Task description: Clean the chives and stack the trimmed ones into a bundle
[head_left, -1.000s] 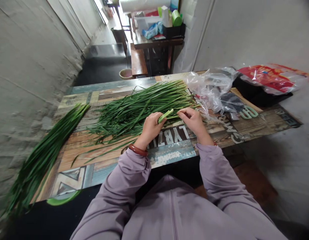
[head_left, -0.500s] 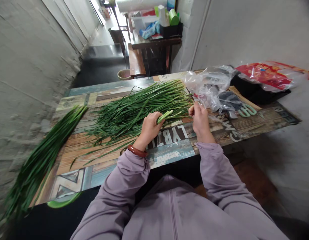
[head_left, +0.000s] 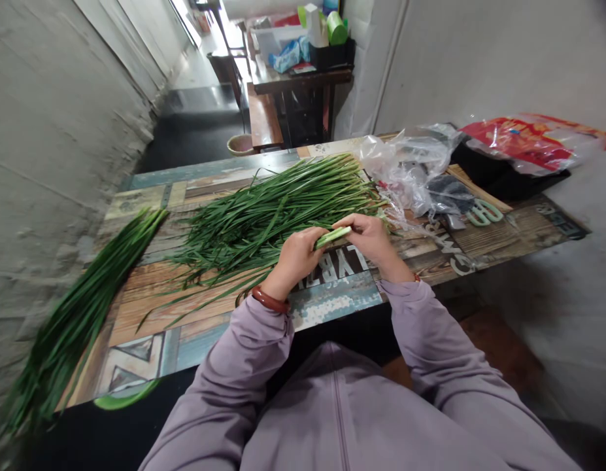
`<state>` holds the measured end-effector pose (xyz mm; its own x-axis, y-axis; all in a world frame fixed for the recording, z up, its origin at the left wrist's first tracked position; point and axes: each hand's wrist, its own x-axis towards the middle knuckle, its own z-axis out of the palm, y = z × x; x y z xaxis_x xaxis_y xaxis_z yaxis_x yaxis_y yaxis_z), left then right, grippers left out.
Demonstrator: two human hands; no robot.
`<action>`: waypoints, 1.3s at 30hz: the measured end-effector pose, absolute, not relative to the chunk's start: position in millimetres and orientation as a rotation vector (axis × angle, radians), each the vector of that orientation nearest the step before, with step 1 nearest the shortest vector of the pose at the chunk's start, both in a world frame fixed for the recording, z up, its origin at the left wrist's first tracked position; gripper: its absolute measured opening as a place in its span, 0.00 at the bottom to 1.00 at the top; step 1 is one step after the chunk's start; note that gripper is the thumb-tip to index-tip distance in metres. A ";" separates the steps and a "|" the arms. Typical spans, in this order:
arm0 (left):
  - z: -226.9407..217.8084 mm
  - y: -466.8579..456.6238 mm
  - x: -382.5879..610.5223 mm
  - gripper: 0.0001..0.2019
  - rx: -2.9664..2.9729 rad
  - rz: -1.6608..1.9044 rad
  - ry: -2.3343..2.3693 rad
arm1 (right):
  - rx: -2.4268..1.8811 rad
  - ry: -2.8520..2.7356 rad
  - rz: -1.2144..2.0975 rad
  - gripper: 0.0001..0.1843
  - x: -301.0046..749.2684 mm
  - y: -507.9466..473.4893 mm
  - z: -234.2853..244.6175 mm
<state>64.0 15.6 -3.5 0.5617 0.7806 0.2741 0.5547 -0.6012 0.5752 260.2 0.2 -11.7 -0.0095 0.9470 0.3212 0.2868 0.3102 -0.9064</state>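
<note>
My left hand [head_left: 299, 255] is closed round a few garlic chives [head_left: 334, 237], their pale stem ends poking out to the right and their leaves trailing left over the table. The thumb and fingers of my right hand [head_left: 369, 239] pinch those stem ends. Just beyond both hands lies a large loose pile of garlic chives [head_left: 278, 203], cut ends to the right. A separate bunch of chives [head_left: 94, 301] rests at the table's left end, its leaf tips hanging over the edge.
Crumpled clear plastic bags [head_left: 410, 170] lie right of the pile, beside light-green-handled scissors [head_left: 484, 212]. A red printed bag [head_left: 533, 144] sits at the far right of the patterned table [head_left: 199, 333]. Under the left edge shows a green rim [head_left: 126, 396]. Walls stand close on both sides.
My right hand has moved left from beside the plastic bags to the stem ends in my left hand and now pinches them. The left hand stays nearly in place.
</note>
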 end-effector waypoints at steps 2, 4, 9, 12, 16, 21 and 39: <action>-3.4 15.4 63.9 0.07 2.360 0.726 1.102 | -1.150 -1.465 0.839 0.14 261.1 0.7 -11.8; -1.7 16.2 62.8 0.07 2.288 0.788 1.165 | -1.174 -1.302 0.810 0.15 265.2 3.1 -14.4; 5.8 19.3 58.4 0.05 1.960 0.971 1.189 | -1.294 -1.179 0.606 0.15 281.1 13.0 -27.9; 8.4 20.8 57.4 0.03 1.918 1.030 1.250 | -1.406 -1.454 0.445 0.11 285.2 14.2 -32.0; 9.3 22.6 57.5 0.03 1.968 1.093 1.320 | -1.626 -1.760 0.198 0.06 284.5 9.5 -30.0; 7.8 22.2 56.7 0.07 1.932 1.093 1.289 | -1.620 -1.727 0.184 0.06 283.6 8.2 -28.0; 7.1 16.2 61.5 0.13 2.160 1.009 0.996 | -1.281 -1.430 0.846 0.24 264.6 3.2 -16.2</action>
